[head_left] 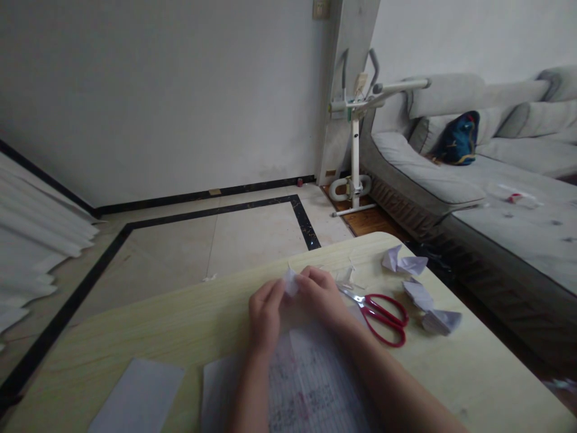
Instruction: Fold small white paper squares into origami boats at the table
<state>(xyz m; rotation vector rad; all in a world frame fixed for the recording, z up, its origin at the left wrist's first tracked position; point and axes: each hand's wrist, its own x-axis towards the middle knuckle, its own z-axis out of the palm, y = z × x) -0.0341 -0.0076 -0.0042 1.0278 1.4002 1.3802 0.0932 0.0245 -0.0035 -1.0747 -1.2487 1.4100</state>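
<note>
Near the far edge of the table, a small piece of folded white paper [291,282] is pinched between my two hands. My left hand [265,313] grips its left side with closed fingers. On the other side my right hand [322,294] holds it, the fingers bent over it and partly hiding it. Under my forearms lies a lined sheet with handwriting [311,379]. Scissors with red handles [385,316] rest just right of my right hand, their blade tips partly behind it. Thin white scraps [349,276] lie beyond the blades.
Folded paper shapes [403,261] lie along the table's right side. A blank white sheet [137,394] is at the front left. Beyond the wooden table [211,313] stand a white exercise machine [355,150] and a grey sofa [415,174] with a blue bag [460,138].
</note>
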